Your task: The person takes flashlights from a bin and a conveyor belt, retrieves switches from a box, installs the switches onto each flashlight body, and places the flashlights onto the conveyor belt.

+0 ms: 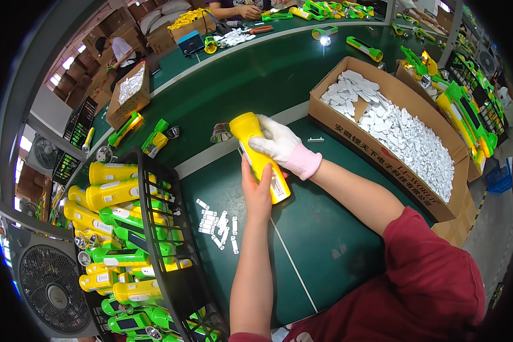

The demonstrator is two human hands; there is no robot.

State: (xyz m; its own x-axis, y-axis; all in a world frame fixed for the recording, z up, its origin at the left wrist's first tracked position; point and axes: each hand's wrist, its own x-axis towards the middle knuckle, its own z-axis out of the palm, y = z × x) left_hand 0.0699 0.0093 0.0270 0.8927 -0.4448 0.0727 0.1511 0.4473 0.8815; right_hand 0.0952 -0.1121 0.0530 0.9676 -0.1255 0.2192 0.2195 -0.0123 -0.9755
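A yellow flashlight (246,126) is held tilted above the green worktop (336,216), its wide end pointing away from me. My right hand (280,142), in a white glove with a pink cuff, is wrapped round its upper body. Bare, my left hand (256,191) grips the lower part, thumb on the near side. Just left of the flashlight's wide end is a silver reflector cup (220,133). Several small white plastic pieces (214,223) lie in a loose group left of my left forearm. One white strip (316,139) rests beyond my right wrist.
At left stands a black crate (154,228) full of yellow and green flashlights. A cardboard box (376,139) of white plastic parts sits at right. Across the far side runs a green conveyor (268,68) carrying flashlights. A fan (54,290) is lower left; other people work beyond.
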